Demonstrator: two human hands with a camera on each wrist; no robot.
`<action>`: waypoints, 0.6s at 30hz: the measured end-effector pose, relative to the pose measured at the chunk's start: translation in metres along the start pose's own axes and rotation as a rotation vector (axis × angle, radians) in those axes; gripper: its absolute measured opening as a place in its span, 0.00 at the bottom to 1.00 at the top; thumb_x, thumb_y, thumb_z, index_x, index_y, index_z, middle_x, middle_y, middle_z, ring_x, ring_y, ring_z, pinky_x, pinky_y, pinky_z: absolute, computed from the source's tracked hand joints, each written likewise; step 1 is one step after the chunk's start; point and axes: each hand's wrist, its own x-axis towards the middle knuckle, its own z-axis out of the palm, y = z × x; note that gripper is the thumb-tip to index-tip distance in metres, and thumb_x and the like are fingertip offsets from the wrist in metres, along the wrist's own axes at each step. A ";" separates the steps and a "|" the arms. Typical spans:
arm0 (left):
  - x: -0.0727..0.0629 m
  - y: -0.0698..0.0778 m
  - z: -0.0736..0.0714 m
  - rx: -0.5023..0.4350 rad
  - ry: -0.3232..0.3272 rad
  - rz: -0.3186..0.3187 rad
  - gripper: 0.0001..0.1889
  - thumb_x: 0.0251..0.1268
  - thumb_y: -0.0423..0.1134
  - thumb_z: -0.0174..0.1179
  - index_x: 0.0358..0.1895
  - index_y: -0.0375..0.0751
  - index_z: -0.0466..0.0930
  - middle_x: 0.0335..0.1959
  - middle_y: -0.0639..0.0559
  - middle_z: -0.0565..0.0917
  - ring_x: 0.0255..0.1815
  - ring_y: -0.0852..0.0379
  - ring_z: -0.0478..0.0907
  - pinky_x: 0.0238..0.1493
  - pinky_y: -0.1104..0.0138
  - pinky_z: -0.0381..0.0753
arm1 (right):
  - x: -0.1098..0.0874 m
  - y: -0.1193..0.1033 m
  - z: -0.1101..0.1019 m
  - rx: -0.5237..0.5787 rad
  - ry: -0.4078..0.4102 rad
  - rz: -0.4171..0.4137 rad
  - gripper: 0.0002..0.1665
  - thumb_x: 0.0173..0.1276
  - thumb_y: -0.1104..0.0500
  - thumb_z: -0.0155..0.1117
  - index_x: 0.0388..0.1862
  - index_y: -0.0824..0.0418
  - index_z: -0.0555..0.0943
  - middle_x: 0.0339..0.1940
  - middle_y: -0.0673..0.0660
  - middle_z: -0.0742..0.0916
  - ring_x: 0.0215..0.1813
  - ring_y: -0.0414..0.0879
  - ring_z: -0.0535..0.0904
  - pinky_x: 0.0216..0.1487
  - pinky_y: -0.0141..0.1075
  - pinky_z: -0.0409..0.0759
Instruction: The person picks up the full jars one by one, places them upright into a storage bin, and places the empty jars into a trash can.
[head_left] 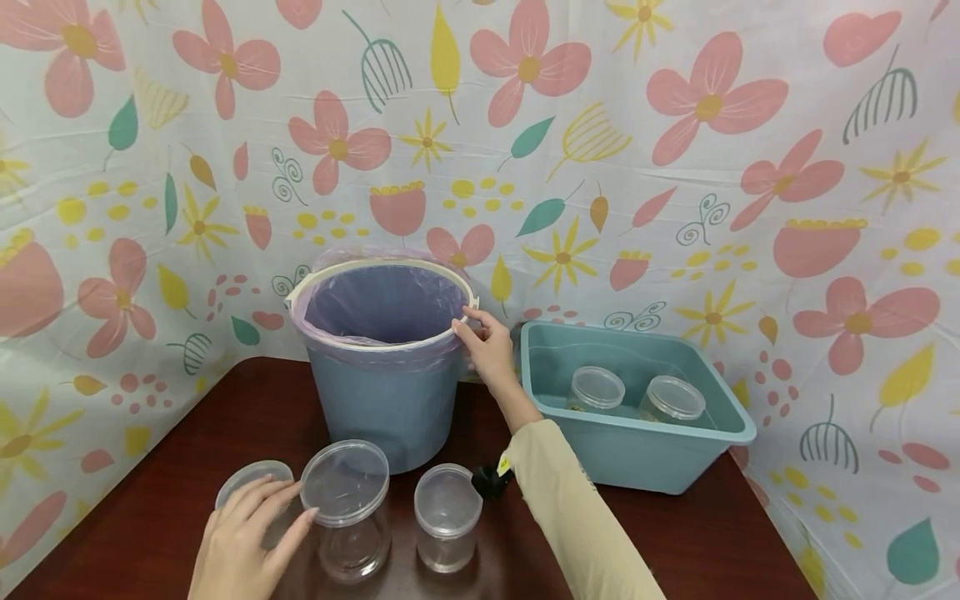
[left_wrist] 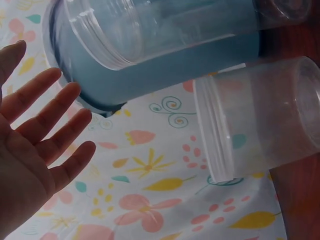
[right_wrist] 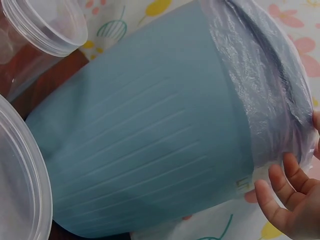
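A blue-grey trash can (head_left: 386,408) with a thin purple bag (right_wrist: 250,95) lining it stands on the table. At the right of its pale rim ring (head_left: 300,304), my right hand (head_left: 491,350) pinches the edge between thumb and fingers. My left hand (head_left: 247,537) has its fingers spread and holds nothing, in front of a lidded clear jar (head_left: 258,475) that it partly hides. Beside that hand stands a taller clear jar (head_left: 352,533). A smaller clear jar (head_left: 447,517) is to the right of it, below my right forearm.
A teal basin (head_left: 630,454) stands at the right with two lidded jars in it, a left one (head_left: 597,387) and a right one (head_left: 675,398). Dark red-brown tabletop (head_left: 712,533) lies under everything. A flower-patterned cloth (head_left: 600,167) hangs close behind.
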 end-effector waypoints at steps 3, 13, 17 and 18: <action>0.002 -0.003 -0.002 -0.007 -0.012 -0.030 0.27 0.58 0.61 0.50 0.32 0.37 0.83 0.31 0.47 0.81 0.42 0.44 0.74 0.34 0.47 0.68 | -0.001 -0.001 0.000 0.004 0.000 0.009 0.21 0.60 0.52 0.62 0.53 0.53 0.78 0.24 0.54 0.79 0.31 0.62 0.75 0.15 0.31 0.70; -0.002 -0.024 0.000 0.040 -0.072 -0.122 0.14 0.39 0.38 0.70 0.32 0.35 0.83 0.35 0.44 0.80 0.41 0.43 0.73 0.36 0.47 0.67 | -0.002 0.001 0.001 0.000 0.009 0.008 0.21 0.59 0.51 0.62 0.53 0.52 0.78 0.22 0.53 0.78 0.29 0.62 0.76 0.15 0.31 0.70; -0.005 -0.034 0.000 0.030 -0.100 -0.185 0.14 0.37 0.33 0.70 0.33 0.35 0.82 0.37 0.42 0.79 0.45 0.40 0.70 0.39 0.45 0.63 | -0.002 0.001 0.000 0.008 0.003 0.003 0.21 0.60 0.51 0.62 0.53 0.52 0.78 0.21 0.54 0.77 0.31 0.65 0.75 0.14 0.30 0.70; -0.005 -0.037 0.000 0.028 -0.108 -0.196 0.14 0.37 0.33 0.70 0.33 0.35 0.82 0.38 0.42 0.79 0.46 0.40 0.70 0.39 0.44 0.63 | -0.002 0.000 0.000 0.009 0.003 0.000 0.21 0.60 0.51 0.62 0.53 0.52 0.78 0.20 0.53 0.77 0.31 0.66 0.75 0.14 0.30 0.70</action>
